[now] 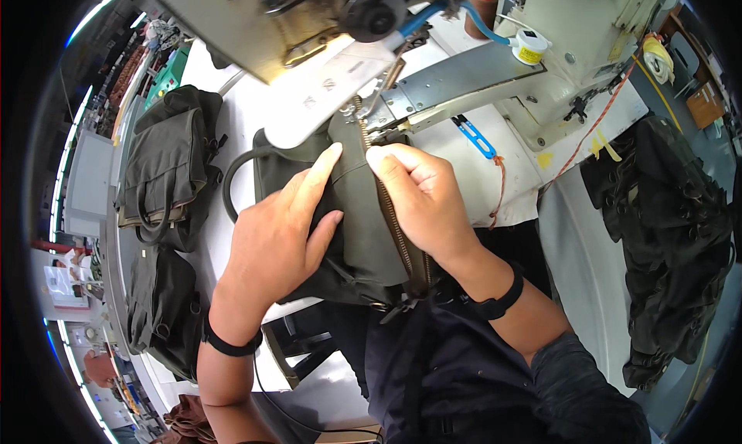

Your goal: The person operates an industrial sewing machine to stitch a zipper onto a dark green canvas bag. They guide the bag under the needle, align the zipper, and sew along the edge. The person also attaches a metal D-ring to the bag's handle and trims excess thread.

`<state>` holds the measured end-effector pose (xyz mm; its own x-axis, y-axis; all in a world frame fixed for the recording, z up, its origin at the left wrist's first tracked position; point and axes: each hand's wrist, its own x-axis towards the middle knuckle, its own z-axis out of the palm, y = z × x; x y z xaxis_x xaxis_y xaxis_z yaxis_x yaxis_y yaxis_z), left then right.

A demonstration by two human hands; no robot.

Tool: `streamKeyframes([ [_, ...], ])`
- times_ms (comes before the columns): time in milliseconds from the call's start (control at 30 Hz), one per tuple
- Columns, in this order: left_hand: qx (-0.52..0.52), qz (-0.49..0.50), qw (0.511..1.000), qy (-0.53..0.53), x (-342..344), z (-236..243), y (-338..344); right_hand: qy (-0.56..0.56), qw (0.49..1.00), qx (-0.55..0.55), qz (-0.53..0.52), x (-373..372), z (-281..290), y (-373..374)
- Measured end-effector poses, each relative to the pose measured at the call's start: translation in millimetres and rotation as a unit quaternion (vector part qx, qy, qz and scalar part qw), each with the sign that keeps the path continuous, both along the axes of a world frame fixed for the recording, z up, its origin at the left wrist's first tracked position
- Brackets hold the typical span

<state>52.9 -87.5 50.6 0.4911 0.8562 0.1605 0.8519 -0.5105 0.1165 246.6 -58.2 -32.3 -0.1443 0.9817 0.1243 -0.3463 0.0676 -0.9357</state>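
Note:
A dark olive fabric bag (363, 235) lies on the arm of an industrial sewing machine (433, 81), its brown zipper (394, 220) running up toward the needle area. My left hand (282, 227) rests flat on the bag's left side, index finger stretched toward the presser foot. My right hand (421, 197) is curled, pinching the fabric along the zipper just below the needle. A dark strap loop (232, 177) curves out from the bag to the left.
Stacked dark bags (166, 166) lie on the white table at the left, with more (158, 305) below them. Another heap of dark bags (672, 235) fills the right side. Blue snips (475, 137) hang on an orange cord by the machine base.

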Motion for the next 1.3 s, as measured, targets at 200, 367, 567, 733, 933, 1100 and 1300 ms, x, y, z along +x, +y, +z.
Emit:
streamKeyframes([
  [200,-0.056,0.029,0.998,-0.021,-13,2,0,-0.034,0.999,0.021,-0.023,0,-2,2],
  [367,-0.058,0.018,0.998,0.004,-18,-3,-5,-0.033,0.999,0.026,-0.028,-1,-5,5],
  [567,-0.031,0.018,0.999,-0.006,-8,-15,-12,0.037,0.997,-0.005,-0.062,-15,4,13],
  [733,-0.002,0.014,1.000,-0.006,-4,-19,-21,-0.002,0.997,-0.017,-0.074,-17,9,12],
  [933,-0.049,0.033,0.998,0.038,-23,5,-13,-0.069,0.987,0.028,-0.139,-30,13,13],
  [1100,-0.069,0.052,0.992,0.087,-10,12,-16,-0.066,0.986,0.037,-0.148,-29,9,16],
  [1300,-0.027,0.057,0.993,0.100,10,9,-43,-0.085,0.987,0.038,-0.131,-17,13,16],
])
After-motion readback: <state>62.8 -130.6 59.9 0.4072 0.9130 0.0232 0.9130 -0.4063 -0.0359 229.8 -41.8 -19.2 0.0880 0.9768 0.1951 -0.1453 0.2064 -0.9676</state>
